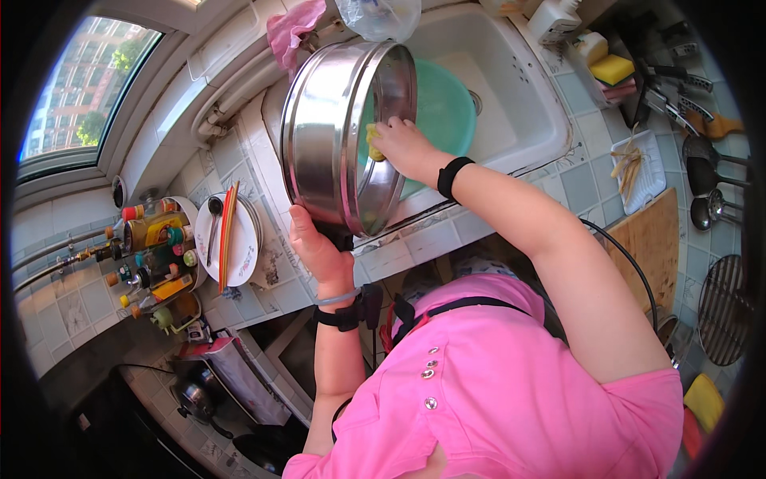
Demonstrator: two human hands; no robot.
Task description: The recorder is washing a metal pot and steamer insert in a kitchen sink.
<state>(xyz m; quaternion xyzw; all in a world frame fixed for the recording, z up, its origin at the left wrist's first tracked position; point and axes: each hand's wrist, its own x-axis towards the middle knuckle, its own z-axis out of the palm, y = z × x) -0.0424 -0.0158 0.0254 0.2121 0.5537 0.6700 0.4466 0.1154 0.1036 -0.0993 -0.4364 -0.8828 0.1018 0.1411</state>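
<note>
Vessel of shiny, silvery metal

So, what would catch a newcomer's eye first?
Probably the shiny steel vessel, tipped on its side at the sink, the left hand at its lower edge, the right hand holding a yellow pad at its rim. Then the bright pink shirt, lower centre, and the green basin in the sink.

Silver pot — green basin
</note>
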